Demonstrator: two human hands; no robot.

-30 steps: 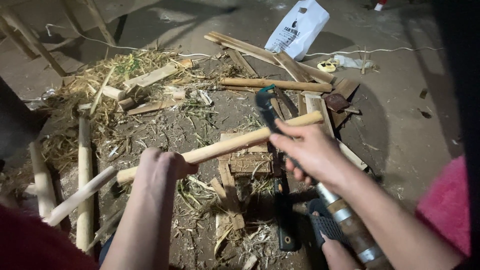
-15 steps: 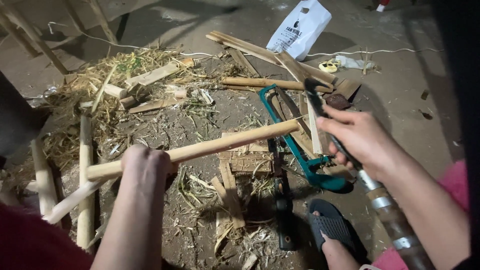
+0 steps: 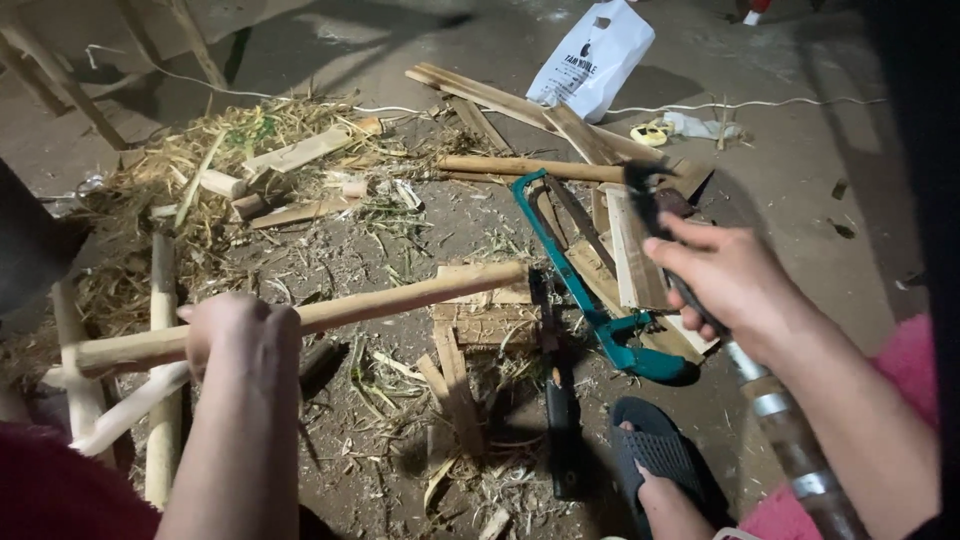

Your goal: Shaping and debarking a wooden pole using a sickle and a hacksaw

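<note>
The long wooden stick (image 3: 400, 298) lies slanted across the middle of the frame, its right end resting over a small wooden block (image 3: 487, 312) on the ground, its left end running out toward the left edge. My left hand (image 3: 240, 335) is wrapped tight around it at lower left, fingers closed over the wood. My right hand (image 3: 725, 275), at right of centre, is closed on a dark handle (image 3: 690, 290); what tool it belongs to I cannot tell. Just below and left of that hand a teal hacksaw (image 3: 590, 300) lies on flat planks (image 3: 630, 250). A dark sandal (image 3: 655, 455) sits at lower centre. Straw and offcuts (image 3: 230, 160) fill the upper left, and a white plastic bag (image 3: 595, 55) lies at the top.
</note>
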